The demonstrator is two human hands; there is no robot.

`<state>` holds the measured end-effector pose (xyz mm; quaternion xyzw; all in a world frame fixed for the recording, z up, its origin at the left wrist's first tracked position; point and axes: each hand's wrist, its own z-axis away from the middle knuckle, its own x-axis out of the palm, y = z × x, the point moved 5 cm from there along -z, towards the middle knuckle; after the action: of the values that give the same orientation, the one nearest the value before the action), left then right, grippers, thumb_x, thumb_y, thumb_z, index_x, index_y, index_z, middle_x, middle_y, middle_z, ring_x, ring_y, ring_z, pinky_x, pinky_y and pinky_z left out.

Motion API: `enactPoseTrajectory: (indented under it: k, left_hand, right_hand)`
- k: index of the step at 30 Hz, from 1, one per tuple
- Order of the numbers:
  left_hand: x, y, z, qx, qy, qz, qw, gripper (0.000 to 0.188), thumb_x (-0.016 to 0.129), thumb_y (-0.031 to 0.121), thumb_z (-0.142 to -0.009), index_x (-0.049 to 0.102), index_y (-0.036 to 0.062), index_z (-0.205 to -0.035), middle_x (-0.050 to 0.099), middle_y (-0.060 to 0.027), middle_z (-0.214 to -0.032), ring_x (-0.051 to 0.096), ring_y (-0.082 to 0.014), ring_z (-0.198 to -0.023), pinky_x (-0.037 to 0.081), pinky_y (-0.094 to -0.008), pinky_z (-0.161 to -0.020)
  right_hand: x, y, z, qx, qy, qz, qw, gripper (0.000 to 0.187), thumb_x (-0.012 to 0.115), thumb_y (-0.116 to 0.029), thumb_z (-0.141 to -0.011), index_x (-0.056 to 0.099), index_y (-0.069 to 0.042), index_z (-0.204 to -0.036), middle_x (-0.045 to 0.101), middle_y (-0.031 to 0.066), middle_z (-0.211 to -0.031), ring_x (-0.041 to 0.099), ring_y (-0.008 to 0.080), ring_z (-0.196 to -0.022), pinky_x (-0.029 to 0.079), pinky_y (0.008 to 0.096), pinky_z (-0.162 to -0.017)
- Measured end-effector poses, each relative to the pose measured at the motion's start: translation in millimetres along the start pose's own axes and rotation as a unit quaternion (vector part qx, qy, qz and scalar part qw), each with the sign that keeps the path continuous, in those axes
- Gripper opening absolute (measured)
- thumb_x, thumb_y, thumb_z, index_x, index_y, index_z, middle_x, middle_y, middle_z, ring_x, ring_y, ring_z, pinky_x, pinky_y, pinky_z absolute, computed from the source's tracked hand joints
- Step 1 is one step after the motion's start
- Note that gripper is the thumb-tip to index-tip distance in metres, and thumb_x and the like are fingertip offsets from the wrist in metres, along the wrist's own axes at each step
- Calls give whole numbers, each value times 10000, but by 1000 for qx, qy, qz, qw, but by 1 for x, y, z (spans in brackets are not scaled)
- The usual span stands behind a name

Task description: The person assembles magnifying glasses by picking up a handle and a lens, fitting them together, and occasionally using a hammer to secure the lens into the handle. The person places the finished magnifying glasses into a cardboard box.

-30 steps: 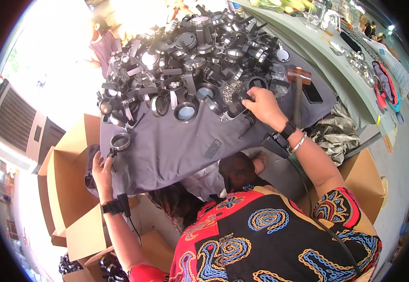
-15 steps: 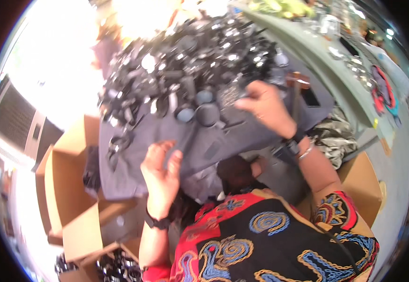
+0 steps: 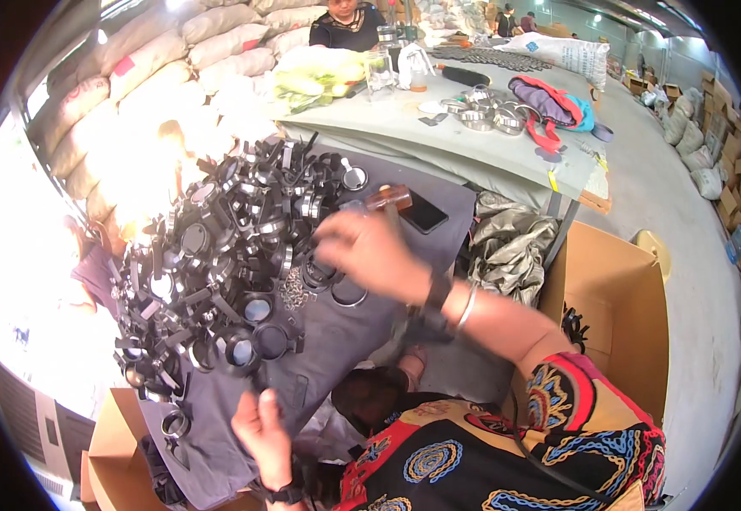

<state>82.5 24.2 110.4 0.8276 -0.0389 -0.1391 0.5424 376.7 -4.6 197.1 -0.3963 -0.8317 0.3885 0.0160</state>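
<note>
A big heap of black ring-shaped parts with straps and lenses (image 3: 225, 247) lies on a dark grey cloth (image 3: 345, 349) over a table. My right hand (image 3: 370, 251) hovers at the heap's right edge, blurred, fingers curled. It is just above loose black rings (image 3: 349, 294) and a small pile of tiny metal bits (image 3: 292, 289). My left hand (image 3: 259, 434) is low at the cloth's front edge, fingers bent, close to a single black ring (image 3: 174, 422). What either hand holds is unclear.
A wooden-handled tool (image 3: 387, 198) and a dark phone (image 3: 423, 211) lie beyond my right hand. Open cardboard boxes stand at right (image 3: 617, 307) and lower left (image 3: 110, 443). A crumpled cloth (image 3: 511, 243) hangs below a second table (image 3: 507, 162) with metal rings (image 3: 481, 115). A person (image 3: 349, 21) and stacked sacks (image 3: 174, 51) are behind.
My left hand came up onto the cloth, then dropped back to its front edge. My right hand stayed at the heap's right side. My head lifted, showing more of the room.
</note>
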Motion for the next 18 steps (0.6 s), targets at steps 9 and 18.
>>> enactPoseTrajectory:
  k: [9,18]
  left_hand:
    - [-107,-53,31,-70,193,107,973,321,550,272,-968,523,62,-728,454,7,-585,435,-70,-498,347,-230,-463]
    - [-127,-73,66,-162,239,64,955,356,538,275,-963,474,81,-671,452,9,-576,420,-94,-518,326,-268,-513]
  right_hand:
    - [-262,156,-122,88,91,692,711,207,527,-106,-853,717,-30,-886,696,176,-911,710,325,-819,579,430,-715]
    - [-274,191,-130,101,-34,701,706,235,482,-104,-884,704,-28,-904,697,216,-933,697,348,-884,564,463,-753]
